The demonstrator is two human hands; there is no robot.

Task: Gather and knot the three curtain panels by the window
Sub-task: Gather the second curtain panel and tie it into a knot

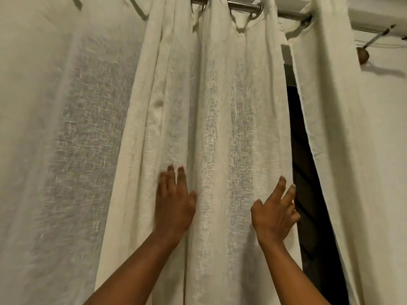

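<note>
**Hands Spread on the Middle Panel, Nothing Gathered Yet**

While all three panels hang loose from the curtain rod point(242, 6), the risk lies in how little cloth is held. The left panel point(55, 139) is the broadest, flat and sheer, well apart from both hands. The middle panel point(209, 106) falls in soft vertical folds, cream and loosely woven, thin enough that darker patches show through. The right panel point(352, 150) hangs beyond a dark gap of window point(308, 194).

The left hand point(174, 205) lies flat against the middle panel, fingers spread, clasping nothing. The right hand point(275, 214) is at that panel's right edge, fingers spread and part curled; whether its grip has closed on the hem, I cannot tell.

If the hands draw together from here, the light cloth could slide under the flat palm and bunch unevenly. A hard downward tug might strain the rings point(255, 12) on the rod.
</note>
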